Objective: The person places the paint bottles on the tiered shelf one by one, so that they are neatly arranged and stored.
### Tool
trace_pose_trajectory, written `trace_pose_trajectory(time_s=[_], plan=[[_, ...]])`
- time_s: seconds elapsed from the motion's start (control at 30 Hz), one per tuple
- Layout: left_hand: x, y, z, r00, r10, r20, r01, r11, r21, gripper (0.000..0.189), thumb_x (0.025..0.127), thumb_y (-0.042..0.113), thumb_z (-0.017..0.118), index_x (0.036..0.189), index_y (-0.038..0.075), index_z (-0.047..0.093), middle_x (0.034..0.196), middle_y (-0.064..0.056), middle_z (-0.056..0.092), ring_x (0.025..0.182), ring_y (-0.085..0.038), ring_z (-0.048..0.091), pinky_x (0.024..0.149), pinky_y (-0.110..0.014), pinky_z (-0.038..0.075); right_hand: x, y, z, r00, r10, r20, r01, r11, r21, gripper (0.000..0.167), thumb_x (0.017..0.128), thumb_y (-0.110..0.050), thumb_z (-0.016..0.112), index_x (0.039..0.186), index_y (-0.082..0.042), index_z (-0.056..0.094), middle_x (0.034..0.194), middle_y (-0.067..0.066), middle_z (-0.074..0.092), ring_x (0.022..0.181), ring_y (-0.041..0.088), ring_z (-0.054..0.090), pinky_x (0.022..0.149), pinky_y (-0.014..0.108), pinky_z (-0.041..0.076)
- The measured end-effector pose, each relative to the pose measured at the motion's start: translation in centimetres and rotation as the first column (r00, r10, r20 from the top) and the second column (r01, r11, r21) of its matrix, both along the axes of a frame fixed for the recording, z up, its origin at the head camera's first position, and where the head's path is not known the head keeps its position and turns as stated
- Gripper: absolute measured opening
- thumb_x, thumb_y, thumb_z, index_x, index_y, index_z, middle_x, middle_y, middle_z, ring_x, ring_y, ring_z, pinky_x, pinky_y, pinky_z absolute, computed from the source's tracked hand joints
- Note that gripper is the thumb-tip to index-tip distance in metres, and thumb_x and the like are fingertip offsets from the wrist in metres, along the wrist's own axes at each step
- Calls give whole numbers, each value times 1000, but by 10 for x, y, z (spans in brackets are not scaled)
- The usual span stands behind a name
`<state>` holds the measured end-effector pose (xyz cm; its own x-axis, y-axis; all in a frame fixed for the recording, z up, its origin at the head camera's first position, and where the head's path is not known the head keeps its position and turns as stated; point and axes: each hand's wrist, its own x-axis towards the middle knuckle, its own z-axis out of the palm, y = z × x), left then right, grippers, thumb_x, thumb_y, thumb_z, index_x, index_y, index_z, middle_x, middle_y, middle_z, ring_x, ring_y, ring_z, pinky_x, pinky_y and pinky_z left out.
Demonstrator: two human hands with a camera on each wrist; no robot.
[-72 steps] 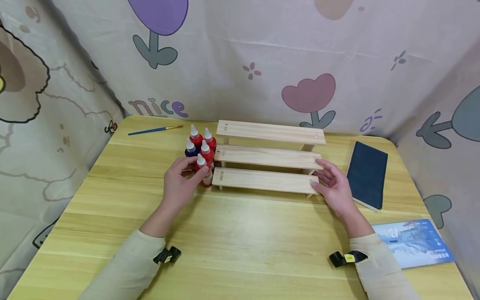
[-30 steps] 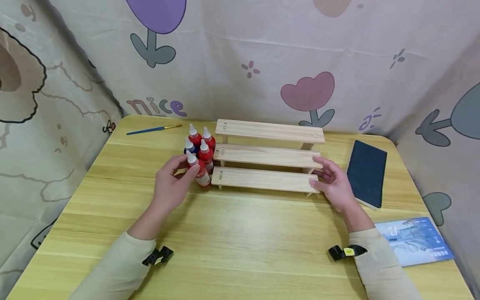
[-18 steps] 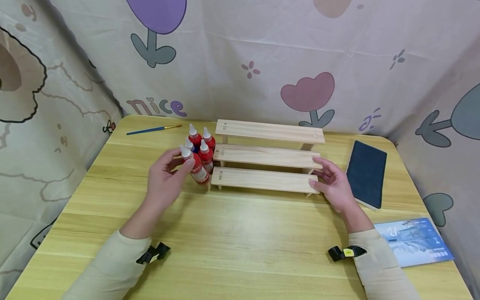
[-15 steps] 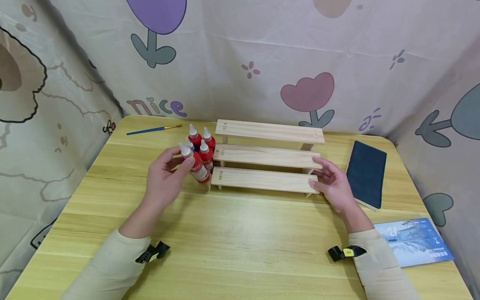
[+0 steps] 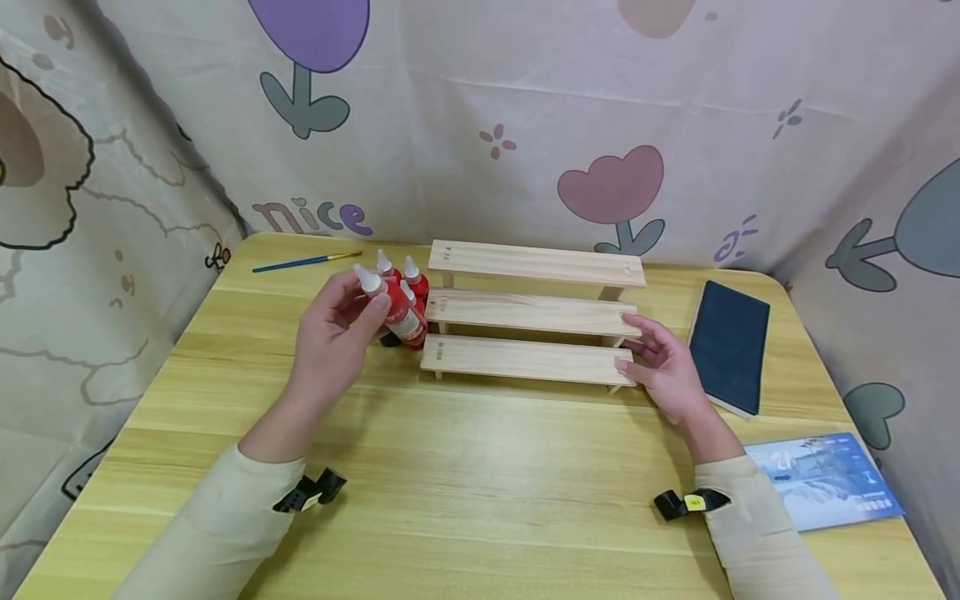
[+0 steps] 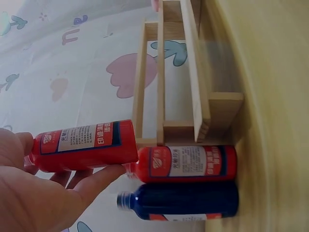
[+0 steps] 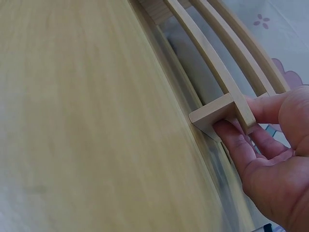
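Observation:
My left hand (image 5: 330, 350) pinches a red ink bottle (image 5: 408, 323) with a white pointed cap between thumb and fingers. The bottle leans, cap toward the palm, and is raised off the table. In the left wrist view, another red ink bottle (image 6: 188, 166) and a blue ink bottle (image 6: 188, 198) stand just past it, beside the shelf's left end. Two more red ink bottles (image 5: 417, 283) show behind in the head view, where the blue one is mostly hidden. My right hand (image 5: 671, 375) grips the right end of the three-tier wooden shelf (image 5: 536, 312), thumb and fingers around the lower boards.
A blue paintbrush (image 5: 303, 262) lies at the table's back left. On the right are a dark notebook (image 5: 729, 346) and a blue-white printed booklet (image 5: 825, 483). A patterned curtain (image 5: 465, 100) hangs right behind the table (image 5: 480, 500).
My left hand has tipped the front red ink bottle toward itself, lifted it from the table and shifted it left, then back over the others. My right hand stays on the shelf.

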<state>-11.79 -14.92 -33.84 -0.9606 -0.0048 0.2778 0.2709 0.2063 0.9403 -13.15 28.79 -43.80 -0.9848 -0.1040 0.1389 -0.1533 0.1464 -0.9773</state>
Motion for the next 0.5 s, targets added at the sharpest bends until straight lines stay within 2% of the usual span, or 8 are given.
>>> trace_pose_trajectory(time_s=[0.2, 0.5], plan=[[-5, 4, 11, 999, -18, 27, 16, 996, 86, 35, 102, 20, 61, 136, 15, 56, 133, -7, 54, 118, -27, 56, 83, -33, 56, 0, -2, 2, 1000, -5, 8, 5, 1000, -12, 72, 82, 22, 67, 146, -7, 50, 138, 9, 56, 114, 19, 59, 92, 23, 50], [-21, 15, 25, 999, 2, 46, -10, 984, 176, 40, 99, 20, 64, 139, 15, 58, 135, -8, 57, 120, -27, 56, 86, -40, 55, 3, -3, 3, 1000, -9, 7, 9, 1000, -12, 72, 83, 21, 68, 146, -7, 49, 135, 8, 57, 115, 21, 58, 90, 23, 51]])
